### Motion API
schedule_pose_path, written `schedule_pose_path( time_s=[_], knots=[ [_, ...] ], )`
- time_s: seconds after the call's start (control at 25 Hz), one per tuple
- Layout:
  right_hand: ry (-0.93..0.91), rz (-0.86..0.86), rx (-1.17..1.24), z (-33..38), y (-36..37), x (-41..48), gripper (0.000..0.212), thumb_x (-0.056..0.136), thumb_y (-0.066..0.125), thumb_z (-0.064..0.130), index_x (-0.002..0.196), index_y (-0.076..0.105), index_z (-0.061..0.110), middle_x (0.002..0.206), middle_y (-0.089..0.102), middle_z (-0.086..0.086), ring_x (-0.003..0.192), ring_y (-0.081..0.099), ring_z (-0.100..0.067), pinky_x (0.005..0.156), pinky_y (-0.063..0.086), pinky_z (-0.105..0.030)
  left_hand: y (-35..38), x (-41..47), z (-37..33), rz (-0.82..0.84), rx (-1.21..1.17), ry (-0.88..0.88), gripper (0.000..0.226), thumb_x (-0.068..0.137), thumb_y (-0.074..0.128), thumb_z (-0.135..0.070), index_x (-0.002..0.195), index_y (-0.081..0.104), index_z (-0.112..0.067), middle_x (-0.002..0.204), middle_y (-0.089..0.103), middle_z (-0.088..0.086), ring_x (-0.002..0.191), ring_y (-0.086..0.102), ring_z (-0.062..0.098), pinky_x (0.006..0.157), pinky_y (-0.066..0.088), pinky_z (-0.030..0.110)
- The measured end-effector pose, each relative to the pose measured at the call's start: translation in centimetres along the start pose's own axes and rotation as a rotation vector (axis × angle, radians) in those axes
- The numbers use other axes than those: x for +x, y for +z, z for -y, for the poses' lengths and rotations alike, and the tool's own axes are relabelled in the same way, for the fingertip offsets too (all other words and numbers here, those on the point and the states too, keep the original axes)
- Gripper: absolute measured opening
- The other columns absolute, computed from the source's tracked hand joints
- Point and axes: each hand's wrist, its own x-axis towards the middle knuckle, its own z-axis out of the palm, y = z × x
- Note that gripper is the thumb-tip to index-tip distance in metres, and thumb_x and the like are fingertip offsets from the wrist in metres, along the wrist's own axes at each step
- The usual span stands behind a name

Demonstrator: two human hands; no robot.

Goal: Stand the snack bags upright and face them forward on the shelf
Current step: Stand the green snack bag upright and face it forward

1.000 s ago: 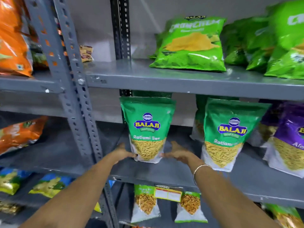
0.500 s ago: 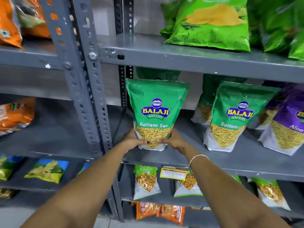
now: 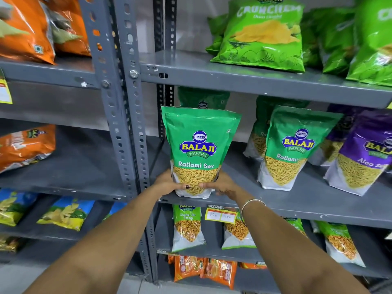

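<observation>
While both hands are clamped on the bottom corners of the green Ratlami Sev bag [image 3: 198,153], the trick here is probably just to keep the base flat on the middle shelf [image 3: 275,205] and square it to the front lip before letting go. Left hand [image 3: 167,183] wraps the lower left corner, thumb across the clear window, and right hand [image 3: 222,186] mirrors it on the other side, so both are closed around that one pouch. It stands upright at about 12 o'clock from the person, logo facing out, right at the shelf's front edge and just beside the grey upright post [image 3: 125,115] at 10 o'clock. I'd nudge it back a touch, since the bottom looks like it's sitting on the very lip and could tip forward. Another green pouch [image 3: 203,98] sits right behind it, so there's not much room to push. Over at 2 o'clock a second Ratlami bag [image 3: 290,149] leans back a bit, with a purple Aloo Sev bag [image 3: 367,153] next to it. Grey painted metal racking, looks slick, lime chips bags [image 3: 265,37] up top, price tag [image 3: 220,215] clipped below.
</observation>
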Motion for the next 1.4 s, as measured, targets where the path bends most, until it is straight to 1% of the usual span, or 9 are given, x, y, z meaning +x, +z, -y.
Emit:
schedule_pose_path(
  time_s=[0.16, 0.68, 0.8, 0.88, 1.0, 1.08, 1.2, 1.28, 1.4],
  knots=[
    [0.015, -0.04, -0.01, -0.3, 0.3, 0.5, 0.068, 0.074, 0.074, 0.003, 0.133, 0.041, 0.007, 0.137, 0.054, -0.014, 0.119, 0.054, -0.027, 0.052, 0.045, -0.008, -0.2, 0.5, 0.2, 0.012, 0.015, -0.01, 0.072, 0.071, 0.078, -0.019, 0.134, 0.044, -0.009, 0.139, 0.054, 0.011, 0.127, 0.05, 0.026, 0.107, 0.04, 0.036],
    [0.137, -0.02, -0.116, -2.3, -2.7, 0.9, 0.101, 0.072, 0.077, 0.024, 0.148, 0.011, 0.008, 0.155, 0.023, -0.014, 0.14, 0.03, -0.03, 0.112, 0.035, -0.042, -0.7, 0.5, -1.4, 0.186, 0.153, -0.278, 0.077, 0.078, 0.072, -0.014, 0.14, 0.027, -0.005, 0.147, 0.04, 0.013, 0.132, 0.043, 0.031, 0.1, 0.044, 0.038],
    [0.255, -0.066, -0.265, -3.7, -7.1, -0.1, 0.084, 0.075, 0.074, 0.033, 0.14, 0.03, 0.003, 0.133, 0.048, -0.016, 0.099, 0.056, -0.019, 0.07, 0.048, -0.024, 0.7, -0.2, -3.4, 0.285, 0.345, -0.511, 0.067, 0.089, 0.059, -0.027, 0.142, 0.029, 0.0, 0.14, 0.042, 0.02, 0.131, 0.047, 0.029, 0.103, 0.044, 0.034],
    [0.318, -0.098, -0.344, -4.6, -11.0, -0.8, 0.036, 0.077, 0.072, 0.032, 0.091, 0.056, 0.004, 0.077, 0.062, -0.01, 0.05, 0.051, -0.01, 0.046, 0.037, -0.021, 3.0, -0.4, -5.3, 0.355, 0.436, -0.602, 0.061, 0.091, 0.052, -0.038, 0.133, 0.039, 0.005, 0.129, 0.049, 0.019, 0.131, 0.049, 0.026, 0.101, 0.044, 0.033],
    [0.468, -0.097, -0.423, -6.5, -18.0, -1.9, 0.035, 0.079, 0.07, 0.021, 0.06, 0.046, 0.003, 0.024, 0.048, -0.004, 0.019, 0.044, -0.012, 0.032, 0.038, -0.016, 8.4, -0.1, -9.2, 0.501, 0.479, -0.605, 0.047, 0.094, 0.041, -0.044, 0.087, 0.051, 0.001, 0.098, 0.065, 0.017, 0.135, 0.046, 0.025, 0.104, 0.04, 0.031],
    [0.521, -0.123, -0.465, -7.8, -22.6, -2.7, 0.028, 0.082, 0.068, 0.021, 0.068, 0.048, 0.006, 0.019, 0.045, 0.0, 0.019, 0.045, -0.01, 0.036, 0.04, -0.019, 13.1, 0.9, -12.1, 0.488, 0.406, -0.526, 0.046, 0.092, 0.045, -0.042, 0.097, 0.052, 0.003, 0.094, 0.07, 0.02, 0.133, 0.047, 0.03, 0.103, 0.042, 0.035],
    [0.421, -0.134, -0.537, -9.9, -28.0, -2.4, 0.036, 0.086, 0.063, 0.024, 0.107, 0.051, -0.002, 0.08, 0.071, -0.006, 0.076, 0.065, -0.012, 0.068, 0.048, -0.022, 19.6, 3.8, -15.3, 0.211, 0.195, -0.192, 0.078, 0.08, 0.069, -0.035, 0.139, 0.032, -0.002, 0.144, 0.043, 0.017, 0.128, 0.046, 0.029, 0.097, 0.047, 0.036],
    [0.253, -0.153, -0.265, -11.5, -30.3, -0.9, 0.08, 0.082, 0.068, 0.016, 0.143, 0.02, -0.005, 0.148, 0.036, -0.013, 0.136, 0.037, -0.024, 0.103, 0.038, -0.03, 22.6, 5.6, -16.6, 0.111, 0.068, -0.045, 0.089, 0.074, 0.076, -0.025, 0.143, 0.025, -0.002, 0.15, 0.036, 0.012, 0.137, 0.037, 0.026, 0.108, 0.038, 0.035],
    [0.012, -0.053, 0.066, -12.9, -30.8, 1.5, 0.074, 0.075, 0.072, 0.0, 0.138, 0.033, 0.002, 0.143, 0.046, -0.013, 0.129, 0.048, -0.024, 0.088, 0.05, -0.025, 24.9, 7.2, -16.8, 0.048, -0.148, 0.011, 0.087, 0.057, 0.085, -0.02, 0.129, 0.039, -0.006, 0.135, 0.05, 0.009, 0.128, 0.047, 0.025, 0.104, 0.04, 0.034]
  ],
)
